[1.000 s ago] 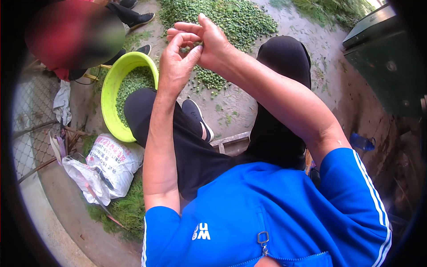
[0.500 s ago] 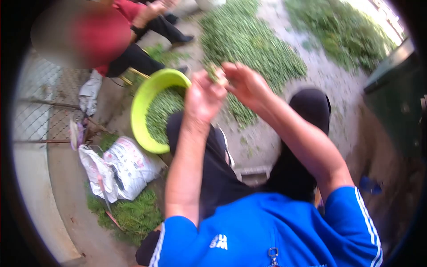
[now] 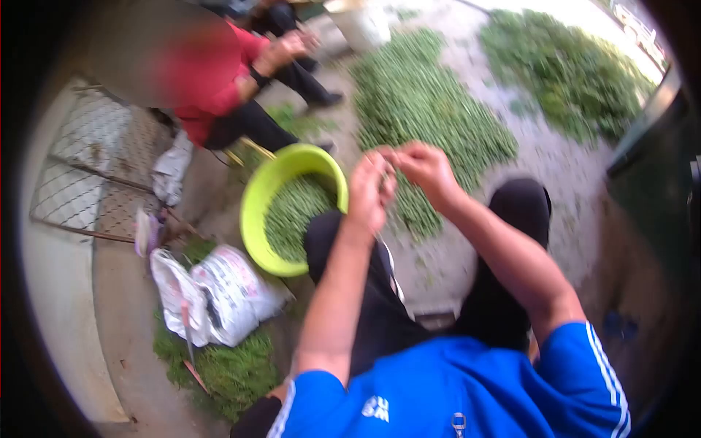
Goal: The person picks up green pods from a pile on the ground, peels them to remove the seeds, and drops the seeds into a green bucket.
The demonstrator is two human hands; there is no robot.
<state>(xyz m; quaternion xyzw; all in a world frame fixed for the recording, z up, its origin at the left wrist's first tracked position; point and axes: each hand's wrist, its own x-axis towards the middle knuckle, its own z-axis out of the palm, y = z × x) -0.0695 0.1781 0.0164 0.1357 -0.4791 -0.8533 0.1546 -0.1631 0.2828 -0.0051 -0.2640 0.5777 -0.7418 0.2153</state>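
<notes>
My left hand (image 3: 370, 191) is raised in front of my knees with its fingers curled round something small and greenish, mostly hidden by them. Close against it, my right hand (image 3: 426, 169) pinches at the left fingertips; what lies in the pinch is too small to make out. Just left of my hands stands a yellow-green basin (image 3: 255, 219), partly filled with small green pods (image 3: 296, 215). Behind my hands a wide heap of similar green pods (image 3: 431, 109) is spread on the floor.
Leafy green plants (image 3: 569, 73) lie in a pile at the upper right. White sacks (image 3: 234, 292) rest on greenery at the left. A person in a red top (image 3: 208, 80) sits beyond the basin, near a white bucket (image 3: 358, 25). A dark green container (image 3: 653, 168) stands at the right.
The view has shifted, so the surroundings sit lower and further right. My hands have come closer together, the right fingers now pinching at the left fingertips. The pale green bit seen earlier is mostly hidden.
</notes>
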